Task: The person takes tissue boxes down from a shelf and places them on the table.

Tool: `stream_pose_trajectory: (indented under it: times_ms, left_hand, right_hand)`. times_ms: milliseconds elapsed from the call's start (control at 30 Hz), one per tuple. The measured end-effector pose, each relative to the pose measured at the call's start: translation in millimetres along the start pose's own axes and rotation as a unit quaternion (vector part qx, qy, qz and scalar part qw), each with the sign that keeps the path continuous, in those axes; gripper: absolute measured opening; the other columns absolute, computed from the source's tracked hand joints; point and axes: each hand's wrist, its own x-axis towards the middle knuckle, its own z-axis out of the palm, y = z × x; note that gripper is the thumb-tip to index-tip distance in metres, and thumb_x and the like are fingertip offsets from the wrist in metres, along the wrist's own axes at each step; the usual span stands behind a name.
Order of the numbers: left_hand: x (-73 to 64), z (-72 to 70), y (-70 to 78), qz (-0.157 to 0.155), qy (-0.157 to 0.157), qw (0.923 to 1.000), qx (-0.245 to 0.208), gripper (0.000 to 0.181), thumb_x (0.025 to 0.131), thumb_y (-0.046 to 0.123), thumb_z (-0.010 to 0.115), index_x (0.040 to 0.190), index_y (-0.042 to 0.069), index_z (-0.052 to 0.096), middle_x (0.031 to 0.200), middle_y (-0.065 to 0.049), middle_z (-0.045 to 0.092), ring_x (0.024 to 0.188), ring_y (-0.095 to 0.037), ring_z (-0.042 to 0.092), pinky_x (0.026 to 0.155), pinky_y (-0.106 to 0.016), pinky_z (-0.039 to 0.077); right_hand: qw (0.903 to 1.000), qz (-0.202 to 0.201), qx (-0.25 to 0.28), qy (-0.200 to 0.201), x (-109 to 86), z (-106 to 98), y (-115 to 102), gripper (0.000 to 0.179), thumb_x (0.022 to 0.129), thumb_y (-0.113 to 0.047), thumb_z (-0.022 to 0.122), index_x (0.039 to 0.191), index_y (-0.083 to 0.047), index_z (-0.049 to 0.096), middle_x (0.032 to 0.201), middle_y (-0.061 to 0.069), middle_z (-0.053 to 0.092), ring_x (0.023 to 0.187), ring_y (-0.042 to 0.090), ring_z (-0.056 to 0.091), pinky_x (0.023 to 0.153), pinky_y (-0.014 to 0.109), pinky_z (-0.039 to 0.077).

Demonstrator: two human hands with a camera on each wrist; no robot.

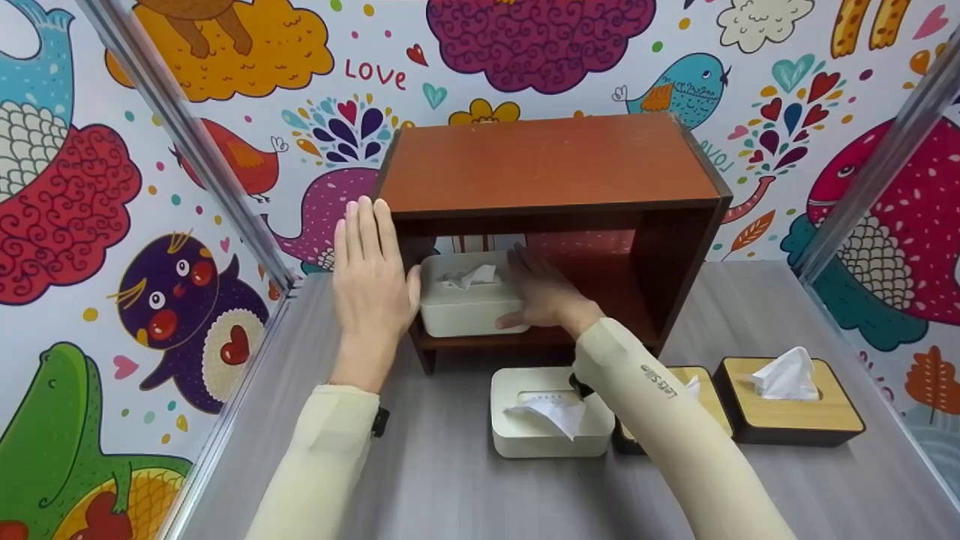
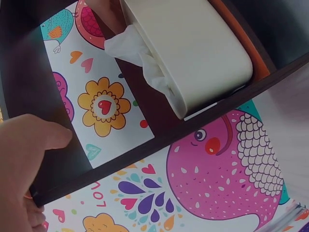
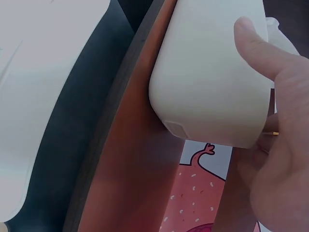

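A cream tissue box (image 1: 471,311) with white tissue sticking out of its top stands inside a small brown wooden shelf (image 1: 540,165), by the left wall. My right hand (image 1: 551,289) grips the box at its right end. In the right wrist view the thumb (image 3: 260,50) lies across the front face, and the other fingers are partly hidden behind the end. Against the outer left side of the shelf rests my left hand (image 1: 373,281), fingers straight and together, pointing up. The left wrist view shows its thumb (image 2: 43,135) at the shelf's edge.
In front of the shelf stands another cream tissue box (image 1: 525,442). To its right are two dark boxes with wood-coloured tops, one partly behind my right forearm and one tissue box (image 1: 795,420) further right. Printed panels with metal posts (image 1: 202,165) surround the grey table (image 1: 435,465).
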Motion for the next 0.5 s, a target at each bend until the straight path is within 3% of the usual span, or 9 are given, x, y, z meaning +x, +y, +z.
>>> stream_pose_trajectory:
  times_ms: [133,500]
  left_hand:
    - [-0.3,-0.2,1.1,-0.003,0.002,1.0000,-0.001,0.095,0.085,0.040,0.070,0.154,0.000,0.018,0.160,-0.020,0.025,0.149,-0.035,0.024,0.124,-0.043,0.020]
    - [1.0,0.2,2.0,-0.008,-0.016,0.9998,0.005,0.095,0.087,0.041,0.067,0.155,0.001,0.015,0.160,-0.020,0.023,0.150,-0.034,0.021,0.125,-0.043,0.017]
  right_hand:
    - [1.0000,-0.001,0.007,-0.002,5.8,0,0,0.099,0.080,-0.064,0.067,0.155,-0.016,0.025,0.166,0.011,0.001,0.154,0.027,-0.006,0.126,0.045,0.005]
    - [0.9994,0.014,0.033,0.002,14.6,4,-3,0.113,0.076,-0.067,0.068,0.157,-0.011,0.012,0.166,0.010,0.002,0.154,0.026,-0.003,0.126,0.042,0.005]
